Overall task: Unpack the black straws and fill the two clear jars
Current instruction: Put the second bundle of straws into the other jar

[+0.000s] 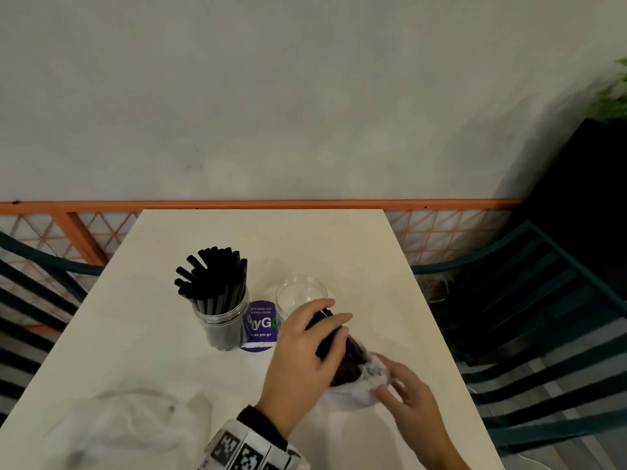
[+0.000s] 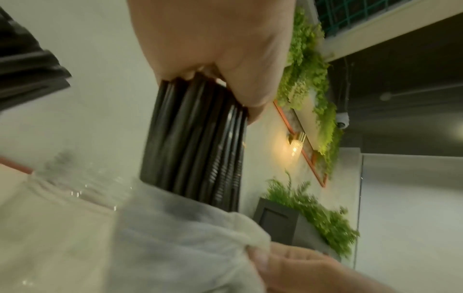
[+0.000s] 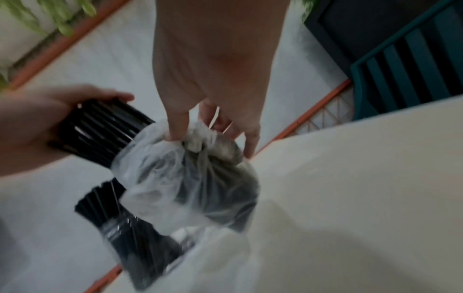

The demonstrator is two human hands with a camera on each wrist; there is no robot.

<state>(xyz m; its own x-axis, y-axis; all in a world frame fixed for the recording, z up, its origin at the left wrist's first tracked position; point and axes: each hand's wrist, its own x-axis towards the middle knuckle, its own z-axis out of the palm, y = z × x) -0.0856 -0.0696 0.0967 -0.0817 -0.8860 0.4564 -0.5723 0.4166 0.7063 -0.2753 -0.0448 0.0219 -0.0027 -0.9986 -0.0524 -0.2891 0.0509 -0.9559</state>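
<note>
My left hand (image 1: 314,337) grips a bundle of black straws (image 2: 195,138) near its top end, just in front of the empty clear jar (image 1: 301,293). The bundle's lower end sits inside a thin clear plastic bag (image 3: 190,170). My right hand (image 1: 395,385) pinches the bunched end of that bag (image 1: 353,388) near the table's right side. A second clear jar (image 1: 225,322), packed with upright black straws (image 1: 213,276), stands to the left of the empty one.
A round purple sticker (image 1: 259,325) lies on the cream table (image 1: 356,239) between the jars. A crumpled clear plastic bag (image 1: 118,422) lies at the front left. Dark teal slatted chairs (image 1: 543,300) flank the table, and a grey wall stands behind it.
</note>
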